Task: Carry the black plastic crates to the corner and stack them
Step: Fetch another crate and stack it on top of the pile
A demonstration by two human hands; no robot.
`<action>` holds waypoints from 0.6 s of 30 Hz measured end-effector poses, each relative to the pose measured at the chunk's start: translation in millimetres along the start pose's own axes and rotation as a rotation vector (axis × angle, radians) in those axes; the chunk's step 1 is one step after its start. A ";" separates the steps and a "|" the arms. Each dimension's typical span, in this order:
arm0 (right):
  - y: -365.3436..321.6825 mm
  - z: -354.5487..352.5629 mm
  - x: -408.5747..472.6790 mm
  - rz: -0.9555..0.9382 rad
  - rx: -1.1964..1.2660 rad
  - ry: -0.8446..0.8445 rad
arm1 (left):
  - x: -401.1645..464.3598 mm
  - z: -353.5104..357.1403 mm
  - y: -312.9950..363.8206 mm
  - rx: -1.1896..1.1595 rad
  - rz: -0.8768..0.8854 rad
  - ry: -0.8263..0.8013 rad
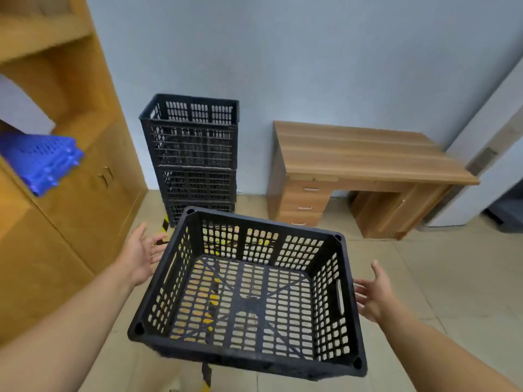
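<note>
An empty black perforated plastic crate [249,301] sits tilted in front of me, low in the head view, with the floor visible through its bottom holes. What holds it up is not visible. My left hand [140,257] is open, palm turned to the crate's left wall, fingertips by the rim. My right hand [376,292] is open with fingers spread, just off the right wall near its handle slot. A stack of three black crates [195,148] stands against the far wall in the corner beside the cabinet.
A tall wooden cabinet [85,193] lines the left side, with blue plastic crates [42,159] on its shelf. A wooden desk [362,154] with drawers stands against the wall to the right of the stack. Yellow-black tape [165,223] marks the tiled floor.
</note>
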State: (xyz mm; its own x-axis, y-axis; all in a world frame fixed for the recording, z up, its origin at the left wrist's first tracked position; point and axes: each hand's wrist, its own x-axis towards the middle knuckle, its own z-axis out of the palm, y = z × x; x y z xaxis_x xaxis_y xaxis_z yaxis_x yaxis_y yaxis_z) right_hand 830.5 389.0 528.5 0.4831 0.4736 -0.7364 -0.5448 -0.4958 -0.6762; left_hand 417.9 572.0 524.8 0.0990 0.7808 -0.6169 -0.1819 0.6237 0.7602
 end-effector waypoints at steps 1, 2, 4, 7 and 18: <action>-4.2 15.9 -2.9 -0.010 -0.021 -0.015 | 2.4 -11.7 9.9 -0.021 0.014 0.002; -8.3 32.3 -5.5 -0.021 -0.042 -0.028 | 5.4 -23.5 20.4 -0.034 0.027 0.005; -16.7 66.2 -10.0 -0.037 -0.075 -0.043 | 11.5 -45.6 42.5 -0.041 0.044 0.019; -30.4 118.8 -13.6 -0.057 -0.079 -0.050 | 20.7 -75.6 78.0 -0.049 0.061 0.021; -86.3 288.5 -14.7 -0.135 -0.049 -0.123 | 82.0 -155.7 203.9 -0.078 0.171 -0.045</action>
State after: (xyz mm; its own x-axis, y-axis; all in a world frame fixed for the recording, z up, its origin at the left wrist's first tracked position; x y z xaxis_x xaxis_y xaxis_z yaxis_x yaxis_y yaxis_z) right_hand 672.7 634.8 603.1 0.4605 0.6220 -0.6332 -0.4451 -0.4554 -0.7711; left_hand 236.6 757.5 597.5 0.1032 0.8773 -0.4688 -0.2749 0.4781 0.8342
